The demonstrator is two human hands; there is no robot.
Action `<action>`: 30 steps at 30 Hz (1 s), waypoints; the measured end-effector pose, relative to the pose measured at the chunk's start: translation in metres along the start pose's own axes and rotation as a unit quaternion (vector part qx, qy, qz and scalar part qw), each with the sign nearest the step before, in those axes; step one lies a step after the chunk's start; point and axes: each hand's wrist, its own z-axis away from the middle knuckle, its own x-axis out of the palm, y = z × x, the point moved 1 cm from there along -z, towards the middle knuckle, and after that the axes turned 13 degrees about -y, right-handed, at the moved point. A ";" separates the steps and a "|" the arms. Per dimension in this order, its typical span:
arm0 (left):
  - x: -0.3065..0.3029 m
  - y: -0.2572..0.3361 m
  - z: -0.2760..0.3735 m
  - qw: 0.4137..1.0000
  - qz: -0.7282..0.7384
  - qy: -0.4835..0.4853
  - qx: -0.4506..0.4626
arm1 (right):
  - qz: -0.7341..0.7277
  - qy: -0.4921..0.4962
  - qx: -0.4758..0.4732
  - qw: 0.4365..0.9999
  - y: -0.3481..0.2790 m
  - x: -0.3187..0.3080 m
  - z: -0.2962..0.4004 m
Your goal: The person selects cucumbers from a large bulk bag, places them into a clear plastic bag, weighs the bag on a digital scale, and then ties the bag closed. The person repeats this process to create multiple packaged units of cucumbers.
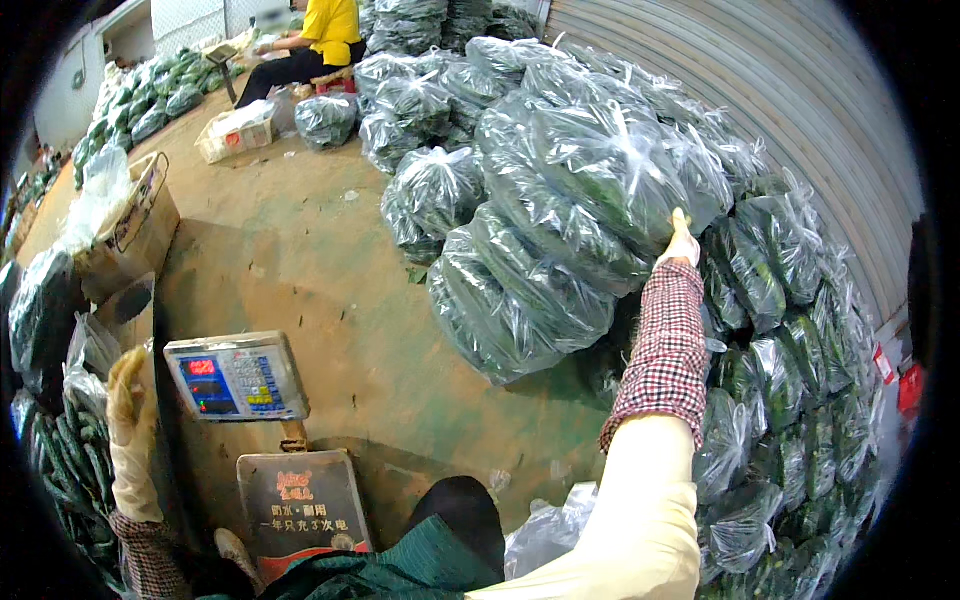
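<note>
My right hand (680,240), in a pale glove below a checked sleeve, reaches out to the lower right edge of a large clear plastic bag of cucumbers (592,165) on the pile; its thumb points up and the other fingers are hidden, so its grip is unclear. My left hand (133,397), in a yellowed glove, is raised at the left with its fingers up and holds nothing visible. Beside it are loose cucumbers (71,450). An electronic scale's display head (236,377) stands right of that hand, above its dark platform (301,499).
Tied bags of cucumbers (780,375) are stacked along a corrugated metal shutter (750,75) at the right. A crate (135,232) with plastic bags stands at the left. A person in a yellow shirt (328,34) sits at the back near a white basket (236,140).
</note>
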 end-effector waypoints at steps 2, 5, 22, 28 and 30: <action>-0.001 -0.007 0.026 0.998 0.035 -0.011 -0.052 | 0.197 0.116 0.145 0.963 -0.061 0.015 0.093; 0.031 -0.029 0.051 0.981 0.166 -0.088 -0.045 | 0.234 0.204 -0.029 0.950 -0.003 0.008 0.150; -0.026 -0.003 0.303 0.931 -0.013 -0.324 0.166 | 0.388 -0.266 0.255 0.845 0.315 -0.205 0.854; -0.023 0.049 0.370 0.899 0.189 -0.394 0.006 | 0.367 -0.138 0.361 0.846 0.295 -0.290 0.917; -0.031 0.048 0.379 0.927 0.149 -0.341 0.041 | 0.391 -0.123 0.360 0.838 0.282 -0.292 0.895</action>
